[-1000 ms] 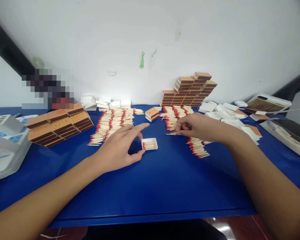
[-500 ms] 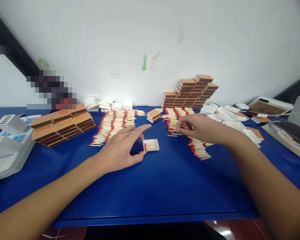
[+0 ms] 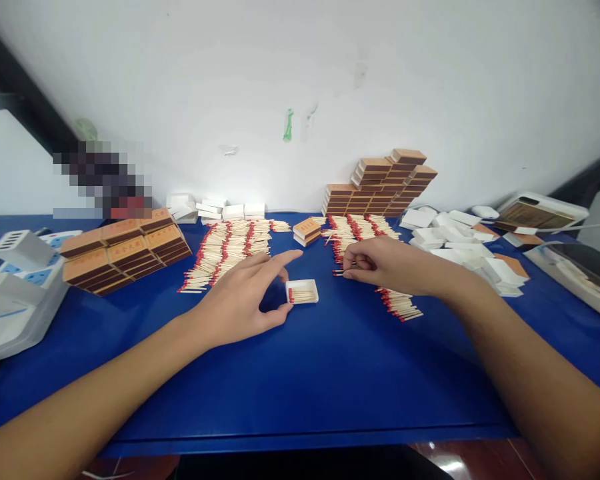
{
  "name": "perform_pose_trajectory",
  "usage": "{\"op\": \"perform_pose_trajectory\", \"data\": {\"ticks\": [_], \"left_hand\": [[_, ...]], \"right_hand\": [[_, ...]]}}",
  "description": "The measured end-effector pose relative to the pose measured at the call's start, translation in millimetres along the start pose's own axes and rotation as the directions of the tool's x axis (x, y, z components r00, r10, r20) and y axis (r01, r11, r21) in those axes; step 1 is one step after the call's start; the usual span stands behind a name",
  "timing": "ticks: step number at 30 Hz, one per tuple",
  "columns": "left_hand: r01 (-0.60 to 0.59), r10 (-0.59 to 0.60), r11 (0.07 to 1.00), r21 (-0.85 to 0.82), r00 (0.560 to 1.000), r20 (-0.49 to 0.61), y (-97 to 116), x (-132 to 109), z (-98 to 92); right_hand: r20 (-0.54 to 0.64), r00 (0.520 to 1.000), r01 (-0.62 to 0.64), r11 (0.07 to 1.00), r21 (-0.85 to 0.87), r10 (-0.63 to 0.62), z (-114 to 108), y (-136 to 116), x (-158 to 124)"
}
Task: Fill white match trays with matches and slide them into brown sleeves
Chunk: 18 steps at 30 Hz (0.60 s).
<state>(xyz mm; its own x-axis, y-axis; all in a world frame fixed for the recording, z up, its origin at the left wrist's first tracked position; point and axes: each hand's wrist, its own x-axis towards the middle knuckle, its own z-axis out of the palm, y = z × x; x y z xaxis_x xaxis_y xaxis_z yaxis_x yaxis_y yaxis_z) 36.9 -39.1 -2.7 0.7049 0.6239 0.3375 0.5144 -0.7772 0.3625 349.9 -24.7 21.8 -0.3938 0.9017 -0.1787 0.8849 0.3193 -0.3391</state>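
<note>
A small white matchbox tray [image 3: 310, 300] lies on the blue table with several red-tipped matches [image 3: 303, 294] in it. My left hand [image 3: 253, 293] steadies its left side, thumb and a finger at the tray's edge, the index finger stretched above it. At the near edge of the right match pile [image 3: 347, 230], my right hand [image 3: 373, 262] has its fingers pinched together; whether a match is between them is too small to tell. Another match pile [image 3: 230, 243] spreads behind my left hand. Between the piles sits a closed matchbox [image 3: 307, 231].
Stacked matchboxes [image 3: 380, 190] stand against the wall, and another block of them [image 3: 125, 250] is at the left. White trays [image 3: 450, 233] lie at the right, others [image 3: 234, 211] at the back left. A power strip [image 3: 40, 280] is far left.
My right hand has shifted slightly left and toward the near edge of the right match pile. My left hand and the tray have stayed in place.
</note>
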Motion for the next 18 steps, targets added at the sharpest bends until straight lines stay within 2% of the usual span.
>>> {"op": "perform_pose_trajectory", "data": {"ticks": [11,18], "left_hand": [[-0.002,0.002,1.0,-0.003,1.0,0.001,-1.8,0.1,0.8],[0.003,-0.003,1.0,0.006,1.0,-0.002,1.3,0.0,0.7]], "right_hand": [[-0.031,0.999,0.041,0.999,0.034,-0.04,1.3,-2.8,-0.5],[-0.197,0.961,0.215,0.972,0.093,-0.194,15.4,-54.4,-8.1]]}}
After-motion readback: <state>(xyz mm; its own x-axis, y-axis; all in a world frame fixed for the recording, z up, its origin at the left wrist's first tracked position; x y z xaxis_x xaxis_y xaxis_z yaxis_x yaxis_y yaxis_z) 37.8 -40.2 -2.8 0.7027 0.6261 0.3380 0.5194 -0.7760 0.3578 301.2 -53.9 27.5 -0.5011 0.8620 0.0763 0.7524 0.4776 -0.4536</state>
